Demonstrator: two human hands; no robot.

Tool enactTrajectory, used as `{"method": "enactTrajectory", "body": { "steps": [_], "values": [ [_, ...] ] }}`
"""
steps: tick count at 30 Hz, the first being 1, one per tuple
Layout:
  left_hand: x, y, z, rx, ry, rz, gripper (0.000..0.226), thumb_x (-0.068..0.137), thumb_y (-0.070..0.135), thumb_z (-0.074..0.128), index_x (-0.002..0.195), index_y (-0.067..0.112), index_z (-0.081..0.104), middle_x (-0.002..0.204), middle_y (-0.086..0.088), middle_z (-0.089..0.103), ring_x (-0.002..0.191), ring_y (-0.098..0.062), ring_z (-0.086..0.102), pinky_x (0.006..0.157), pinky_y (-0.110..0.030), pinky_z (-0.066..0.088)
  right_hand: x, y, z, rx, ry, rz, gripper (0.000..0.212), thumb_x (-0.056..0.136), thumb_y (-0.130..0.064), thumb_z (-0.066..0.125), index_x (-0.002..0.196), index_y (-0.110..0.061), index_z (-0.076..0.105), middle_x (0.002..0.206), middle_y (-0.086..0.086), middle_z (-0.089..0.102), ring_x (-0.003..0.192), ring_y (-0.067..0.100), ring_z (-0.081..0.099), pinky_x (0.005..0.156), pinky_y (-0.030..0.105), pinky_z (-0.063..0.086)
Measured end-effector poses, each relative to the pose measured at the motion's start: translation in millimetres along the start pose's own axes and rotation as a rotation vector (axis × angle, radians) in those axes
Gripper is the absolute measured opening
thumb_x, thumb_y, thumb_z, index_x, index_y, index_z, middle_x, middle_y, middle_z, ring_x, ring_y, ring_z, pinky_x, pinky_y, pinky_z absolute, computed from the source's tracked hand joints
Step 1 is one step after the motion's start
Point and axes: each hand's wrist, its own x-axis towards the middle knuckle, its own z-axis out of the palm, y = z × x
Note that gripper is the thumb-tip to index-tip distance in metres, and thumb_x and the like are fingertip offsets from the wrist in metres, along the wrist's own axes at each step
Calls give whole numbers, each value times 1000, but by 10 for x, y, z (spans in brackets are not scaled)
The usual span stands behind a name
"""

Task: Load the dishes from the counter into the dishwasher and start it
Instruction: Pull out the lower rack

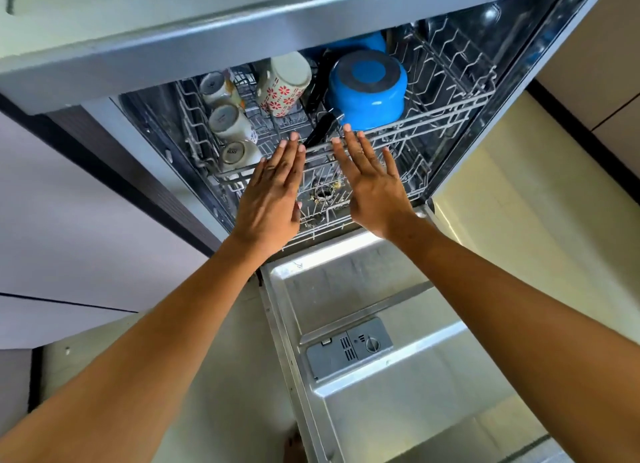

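The dishwasher stands open with its door folded down below me. Its upper rack holds an upturned blue saucepan with a black handle, a second blue pot behind it, a white mug with red flowers and three small white cups along the left side. My left hand and my right hand are side by side with straight fingers, fingertips at the rack's front rail. Neither hand holds anything.
The lower rack shows beneath my hands with some debris near the drain. A detergent compartment sits in the door's inner face. Pale cabinet fronts flank the left, a cream surface the right. The counter edge overhangs above.
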Motion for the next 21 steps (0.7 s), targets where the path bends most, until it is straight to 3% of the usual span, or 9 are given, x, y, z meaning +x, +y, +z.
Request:
{"method": "enactTrajectory", "body": {
  "steps": [3, 5, 7, 9, 11, 15, 18, 21],
  "values": [
    [-272, 45, 278, 2, 59, 92, 74, 85, 10, 56, 148, 3, 18, 156, -14, 9, 144, -26, 8, 117, -44, 10, -209, 57, 268, 14, 194, -10, 76, 75, 5, 51, 145, -8, 25, 154, 12, 13, 141, 29, 17, 110, 48, 6],
    [-460, 31, 572, -12, -26, 117, 69, 86, 12, 56, 146, 3, 24, 154, -15, 15, 143, -27, 13, 116, -45, 14, -350, 146, 574, -28, 144, -6, 69, 70, 4, 61, 136, -4, 42, 144, 18, 38, 132, 34, 37, 109, 48, 15],
    [-559, -11, 871, -7, -145, 81, 66, 89, 19, 56, 145, 2, 26, 154, -16, 18, 142, -29, 16, 116, -44, 14, -423, 260, 885, -114, -6, 1, 71, 64, -4, 76, 129, -2, 49, 135, 20, 49, 127, 35, 44, 108, 48, 20],
    [-572, -73, 1164, 4, -258, -3, 65, 96, 29, 46, 148, 3, 16, 155, -15, 6, 144, -27, 7, 117, -39, 5, -414, 327, 1137, -178, -179, 2, 73, 72, -15, 74, 136, -4, 41, 143, 18, 39, 135, 33, 33, 113, 46, 15],
    [-508, -139, 1458, 10, -350, -81, 64, 101, 37, 27, 148, 4, 0, 155, -13, -10, 144, -24, -7, 117, -34, -5, -297, 365, 1349, -210, -299, -3, 73, 85, -20, 61, 145, -6, 21, 154, 14, 17, 142, 29, 13, 115, 44, 4],
    [-235, -269, 1929, -2, -486, -209, 71, 100, 44, 24, 147, 3, -10, 155, -15, -15, 143, -24, -11, 117, -34, -3, 142, 347, 1700, -235, -331, 40, 75, 92, -11, 40, 145, -8, -12, 155, 12, -15, 143, 25, -11, 113, 45, -6],
    [-104, -331, 2159, -75, -552, -244, 75, 99, 42, 32, 147, 0, -7, 155, -17, -10, 144, -26, -3, 116, -34, 4, 381, 313, 1897, -182, -392, 100, 74, 91, -8, 37, 146, -10, -12, 155, 9, -14, 143, 23, -10, 114, 47, -1],
    [-133, -326, 2288, -133, -571, -254, 73, 99, 39, 36, 149, 3, -3, 156, -16, -3, 144, -25, 3, 117, -34, 9, 494, 327, 1971, -116, -340, 135, 76, 88, -12, 49, 149, -13, 4, 156, 7, 9, 144, 23, 7, 115, 47, 6]
  ]
}}
